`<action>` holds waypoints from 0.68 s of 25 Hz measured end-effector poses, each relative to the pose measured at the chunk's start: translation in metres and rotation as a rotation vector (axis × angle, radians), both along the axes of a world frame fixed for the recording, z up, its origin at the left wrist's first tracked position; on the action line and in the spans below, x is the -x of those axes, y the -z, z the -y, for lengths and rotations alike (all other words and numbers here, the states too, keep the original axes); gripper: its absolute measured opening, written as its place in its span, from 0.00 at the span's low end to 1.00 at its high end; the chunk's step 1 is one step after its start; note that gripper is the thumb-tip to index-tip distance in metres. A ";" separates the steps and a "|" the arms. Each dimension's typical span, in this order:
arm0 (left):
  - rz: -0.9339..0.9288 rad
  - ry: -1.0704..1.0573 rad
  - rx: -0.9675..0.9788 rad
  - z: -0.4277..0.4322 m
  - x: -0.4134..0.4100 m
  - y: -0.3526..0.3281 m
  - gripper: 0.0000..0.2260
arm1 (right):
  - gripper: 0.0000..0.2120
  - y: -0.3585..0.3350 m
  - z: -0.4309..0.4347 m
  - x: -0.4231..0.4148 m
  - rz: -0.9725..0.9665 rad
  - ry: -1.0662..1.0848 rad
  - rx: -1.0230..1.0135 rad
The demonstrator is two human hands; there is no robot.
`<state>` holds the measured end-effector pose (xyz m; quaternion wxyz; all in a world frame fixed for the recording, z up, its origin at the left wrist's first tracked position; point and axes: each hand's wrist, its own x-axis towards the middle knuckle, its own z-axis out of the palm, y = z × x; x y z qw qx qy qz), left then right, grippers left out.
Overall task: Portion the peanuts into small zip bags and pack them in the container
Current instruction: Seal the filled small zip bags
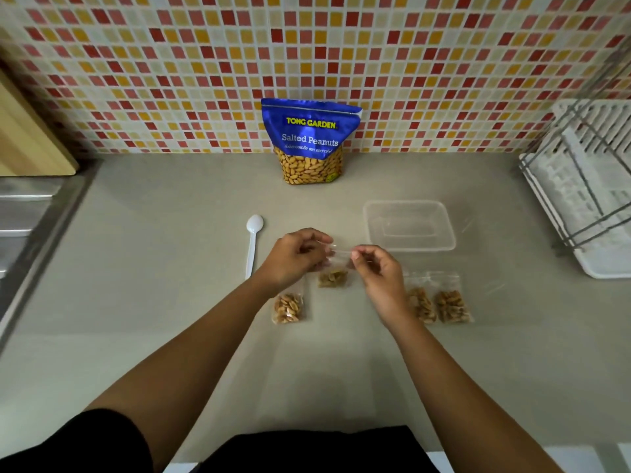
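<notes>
While the zip bag (pixel 338 260) of peanuts (pixel 333 278) is held at frame centre, left hand (pixel 293 257) and right hand (pixel 379 271) each pinching its top edge, a half-pressed seal could spill them on the counter (pixel 170 302) short of the container (pixel 426 249).

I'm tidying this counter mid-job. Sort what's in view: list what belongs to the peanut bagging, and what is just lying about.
Belongs to the job: peanut pouch; white spoon; clear container; zip bag pinched by left hand and right hand; left filled bag; two right filled bags.

Lying about: dish rack; sink; wooden board.
</notes>
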<state>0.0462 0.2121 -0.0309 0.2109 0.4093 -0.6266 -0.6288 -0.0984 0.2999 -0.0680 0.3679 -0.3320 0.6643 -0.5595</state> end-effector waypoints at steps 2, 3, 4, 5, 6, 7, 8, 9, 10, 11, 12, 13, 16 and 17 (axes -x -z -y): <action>0.085 0.062 0.177 0.005 -0.004 -0.009 0.04 | 0.07 -0.006 0.005 -0.006 -0.064 0.011 0.053; 0.128 0.090 0.256 0.007 -0.006 -0.013 0.04 | 0.07 -0.011 0.006 -0.008 -0.099 0.000 0.077; 0.164 0.116 0.326 0.008 -0.007 -0.016 0.04 | 0.06 -0.015 0.007 -0.010 -0.140 -0.009 0.093; 0.196 0.139 0.394 0.010 -0.008 -0.019 0.05 | 0.05 -0.019 0.008 -0.012 -0.178 -0.012 0.109; 0.227 0.159 0.469 0.012 -0.007 -0.021 0.05 | 0.03 -0.022 0.009 -0.013 -0.209 -0.012 0.119; 0.258 0.174 0.543 0.013 -0.006 -0.023 0.05 | 0.02 -0.025 0.010 -0.014 -0.230 -0.013 0.124; 0.282 0.181 0.608 0.014 -0.005 -0.024 0.06 | 0.02 -0.027 0.011 -0.015 -0.246 -0.014 0.129; 0.296 0.182 0.652 0.014 -0.004 -0.027 0.06 | 0.03 -0.028 0.011 -0.016 -0.260 -0.014 0.133; 0.302 0.180 0.675 0.013 -0.003 -0.029 0.06 | 0.03 -0.029 0.011 -0.017 -0.281 -0.006 0.137; 0.304 0.179 0.691 0.012 -0.002 -0.031 0.06 | 0.03 -0.031 0.011 -0.018 -0.307 0.002 0.146; 0.310 0.180 0.706 0.010 -0.001 -0.032 0.06 | 0.03 -0.033 0.011 -0.019 -0.340 0.006 0.155; 0.317 0.176 0.724 0.009 0.000 -0.033 0.06 | 0.03 -0.034 0.012 -0.020 -0.378 0.007 0.159; 0.314 0.136 0.777 0.006 0.003 -0.035 0.06 | 0.02 -0.039 0.016 -0.024 -0.463 0.070 0.130; 0.312 0.118 0.790 0.006 0.003 -0.035 0.07 | 0.03 -0.041 0.017 -0.026 -0.456 0.104 0.121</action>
